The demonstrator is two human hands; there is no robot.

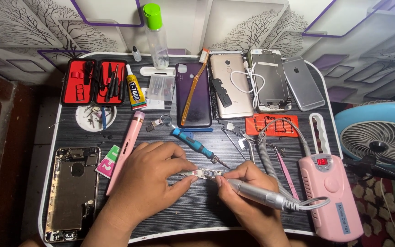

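My left hand pinches a small metal phone part against the dark table, holding its left end. My right hand grips a silver rotary grinder pen like a pencil, its tip touching the right end of the part. A grey coiled cord runs from the pen to a pink control box at the right. A blue screwdriver lies just behind the part.
An opened phone frame lies at the left, a pink pen tool beside it. Behind are a red tool case, glue tube, clear bottle, several phones and back covers, tweezers. A blue fan stands right.
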